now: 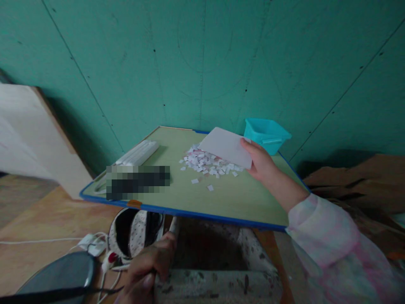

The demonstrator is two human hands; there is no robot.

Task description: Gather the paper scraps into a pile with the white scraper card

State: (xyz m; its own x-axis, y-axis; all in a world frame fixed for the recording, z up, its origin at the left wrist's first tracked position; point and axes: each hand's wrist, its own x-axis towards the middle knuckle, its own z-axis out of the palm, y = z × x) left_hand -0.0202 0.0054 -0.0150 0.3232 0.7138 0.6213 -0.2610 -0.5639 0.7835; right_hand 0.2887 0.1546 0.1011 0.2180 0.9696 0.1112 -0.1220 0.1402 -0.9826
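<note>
Centre frame, the right hand (pixel 257 159) pinches a white card (pixel 223 145) at the paper scraps (pixel 202 164); a hasty jerk could scatter them; the left hand (pixel 150 264), lower, seemingly clasps a spotted bin (pixel 215 282).

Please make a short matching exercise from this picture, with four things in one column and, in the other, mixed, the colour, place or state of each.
Things:
1. card
2. scraps
3. basket
4. table

Descriptions:
A. turquoise
B. trimmed in blue along its front edge
C. held in the right hand
D. lying in a loose pile

Right pairs: 1-C, 2-D, 3-A, 4-B
</note>
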